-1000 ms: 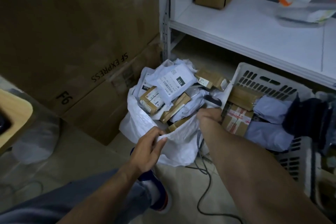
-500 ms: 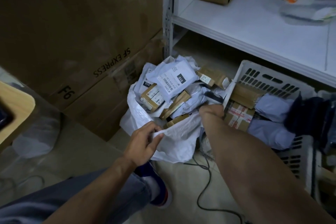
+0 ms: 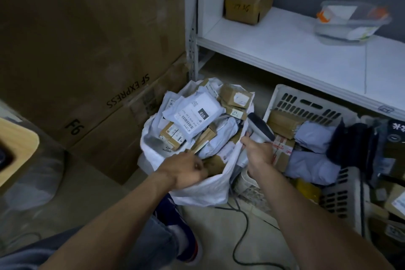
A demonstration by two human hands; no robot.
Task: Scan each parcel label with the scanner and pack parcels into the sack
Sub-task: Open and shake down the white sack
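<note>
My left hand [image 3: 186, 169] is closed on the near rim of the white plastic sack [image 3: 203, 190]. My right hand [image 3: 258, 151] grips the grey scanner [image 3: 259, 127] at the sack's right rim. The sack sits on the floor, full of parcels, with a white mailer bag [image 3: 195, 114] on top. More parcels lie in the white plastic basket [image 3: 306, 101] beside it.

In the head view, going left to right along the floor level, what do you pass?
Wooden tabletop corner → big cardboard boxes → white sack full of parcels → scanner in the right hand → white basket of parcels.
</note>
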